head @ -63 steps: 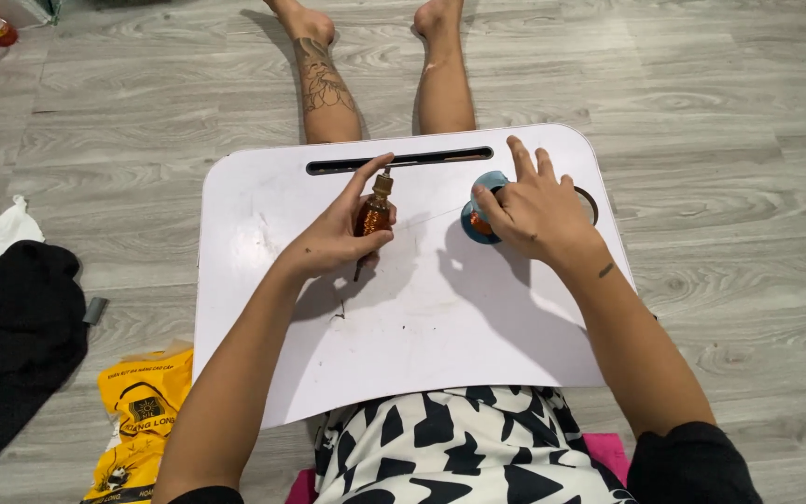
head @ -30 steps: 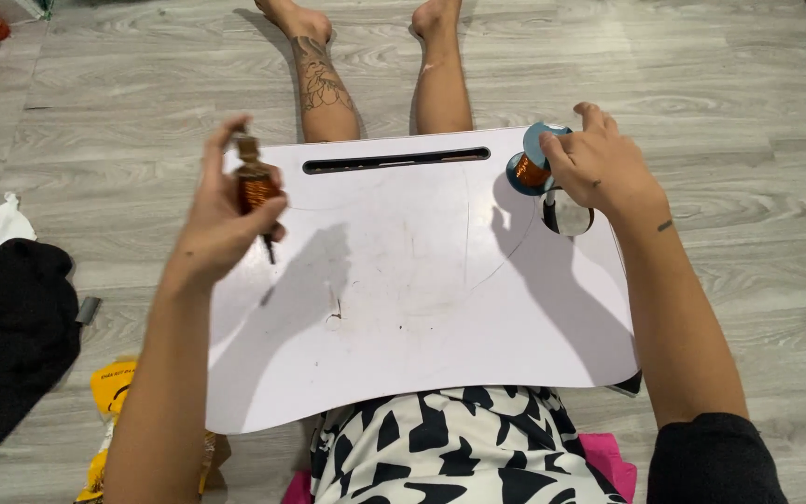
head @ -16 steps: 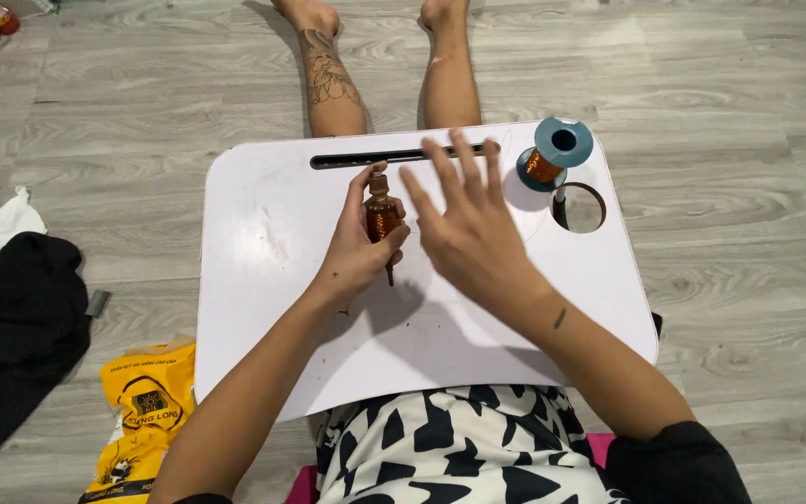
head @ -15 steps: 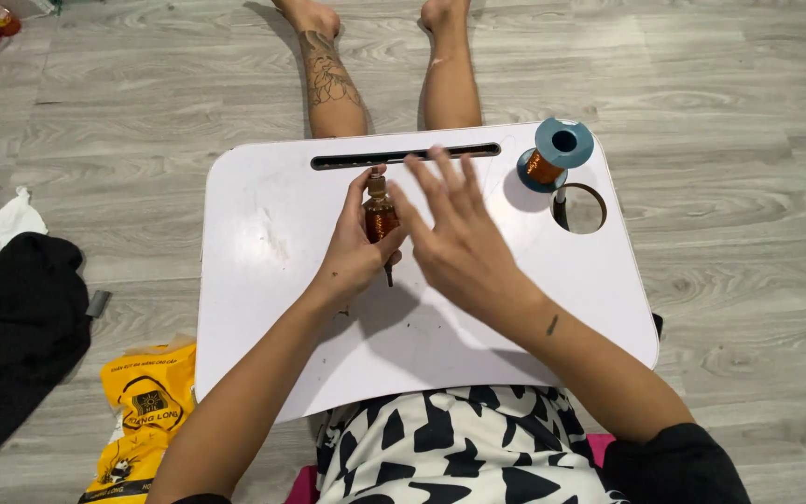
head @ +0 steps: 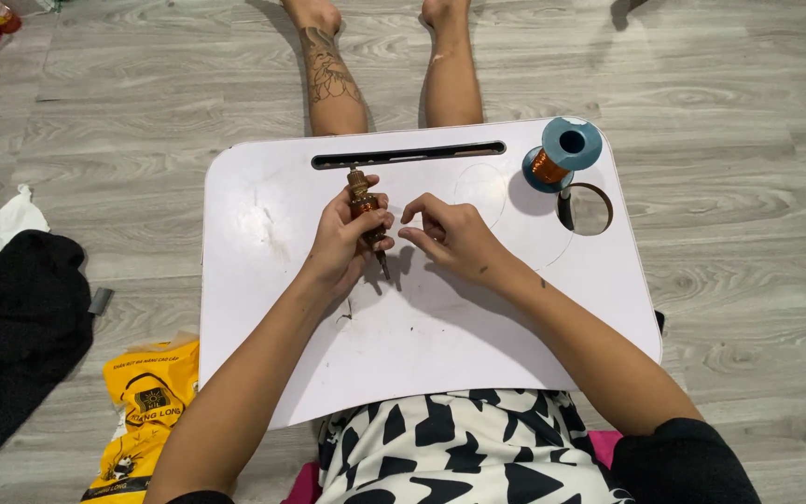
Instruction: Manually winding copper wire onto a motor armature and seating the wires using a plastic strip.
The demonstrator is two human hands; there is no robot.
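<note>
Coil in left hand — right hand just beside.

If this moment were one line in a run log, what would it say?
left hand: grips copper-wound rotor | right hand: pinched beside it | wire spool: standing on white lap desk, untouched

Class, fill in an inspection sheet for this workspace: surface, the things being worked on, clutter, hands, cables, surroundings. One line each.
Surface: white lap tray with a slot along the far edge, a round hole at right and faint scuffs.
Work things: small copper-wound part on a thin shaft; blue spool of copper wire at the far right.
Clutter: black cloth, yellow bag, white cloth on the floor.
Hands: left hand grips the part; right hand pinched beside it, contact unclear.
Cables: fine wire curving from spool towards the hands.
Surroundings: grey wood floor.
</note>
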